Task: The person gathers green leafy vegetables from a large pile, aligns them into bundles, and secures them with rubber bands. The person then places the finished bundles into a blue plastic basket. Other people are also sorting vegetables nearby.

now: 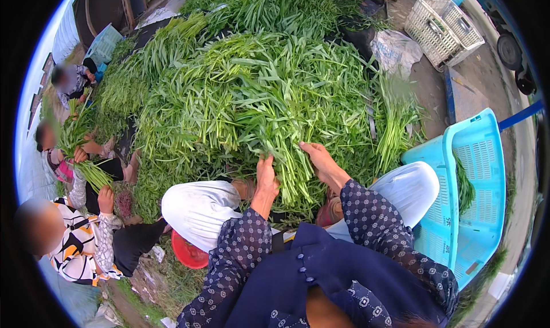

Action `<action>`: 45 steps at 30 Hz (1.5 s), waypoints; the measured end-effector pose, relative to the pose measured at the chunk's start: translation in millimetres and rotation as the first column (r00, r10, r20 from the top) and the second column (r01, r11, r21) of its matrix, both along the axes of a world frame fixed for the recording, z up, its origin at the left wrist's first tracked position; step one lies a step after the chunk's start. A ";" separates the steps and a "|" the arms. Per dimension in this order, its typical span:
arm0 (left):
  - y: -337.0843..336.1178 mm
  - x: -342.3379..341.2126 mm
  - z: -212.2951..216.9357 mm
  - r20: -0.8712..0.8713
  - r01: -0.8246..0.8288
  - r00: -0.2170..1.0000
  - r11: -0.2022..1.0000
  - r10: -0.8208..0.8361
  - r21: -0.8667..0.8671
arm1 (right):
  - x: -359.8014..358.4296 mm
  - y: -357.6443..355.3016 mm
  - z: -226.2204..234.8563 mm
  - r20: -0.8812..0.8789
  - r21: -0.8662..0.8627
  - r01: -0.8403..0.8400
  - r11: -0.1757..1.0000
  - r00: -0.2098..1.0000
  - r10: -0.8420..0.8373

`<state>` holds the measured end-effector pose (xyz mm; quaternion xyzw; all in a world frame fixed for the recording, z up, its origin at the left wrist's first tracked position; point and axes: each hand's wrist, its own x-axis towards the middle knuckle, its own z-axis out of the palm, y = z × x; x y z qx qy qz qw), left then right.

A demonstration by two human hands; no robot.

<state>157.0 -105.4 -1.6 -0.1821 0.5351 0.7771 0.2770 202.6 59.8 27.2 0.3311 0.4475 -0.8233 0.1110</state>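
Between my knees, a loose bunch of long-stemmed leafy greens (288,165) with narrow leaves hangs stem ends toward me. My left hand (266,182) is closed against the bunch's left side, its fingers partly hidden by stems. On the other side, my right hand (322,163) pinches the upper stems between thumb and fingers. Behind both hands spreads a large heap of the same greens (212,93), leaves and stems tangled together. A more orderly bundle (392,124) lies to the right of the heap, its pale stems pointing toward me.
At my right stands a tall light-blue plastic basket (478,202) with some greens inside. A red basin (189,252) sits by my left knee. Several people are seated on the left, one holding a bunch (91,170). A white crate (441,33) stands at the far right.
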 end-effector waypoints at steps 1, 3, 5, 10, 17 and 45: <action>1.0 0.6 3.9 0.023 -0.042 0.999 0.996 0.040 0.078 | -3.4 0.5 -14.3 -0.003 0.057 -0.009 0.998 1.000 0.009; 2.8 -2.2 -7.2 -0.044 -0.016 0.999 0.999 0.017 0.028 | -10.4 -0.3 -15.1 0.003 0.214 -0.032 0.976 0.999 0.032; 10.5 0.3 -2.3 -0.224 0.023 0.972 0.976 -0.073 -0.219 | -20.6 -10.9 1.7 0.030 0.405 -0.057 0.913 0.998 0.049; 9.5 -14.9 18.3 -0.162 0.060 0.984 0.993 -0.076 -0.101 | -21.1 6.4 4.1 -0.011 0.342 -0.150 0.927 0.986 0.164; -2.3 -20.6 12.1 -0.052 -0.051 0.997 0.995 0.056 0.089 | 5.9 18.7 -21.5 -0.035 -0.232 0.053 0.971 0.997 -0.063; -11.2 -10.3 26.0 0.149 0.083 0.986 0.997 -0.081 -0.006 | 7.0 -11.4 -20.2 0.041 -0.142 0.103 0.984 0.994 -0.099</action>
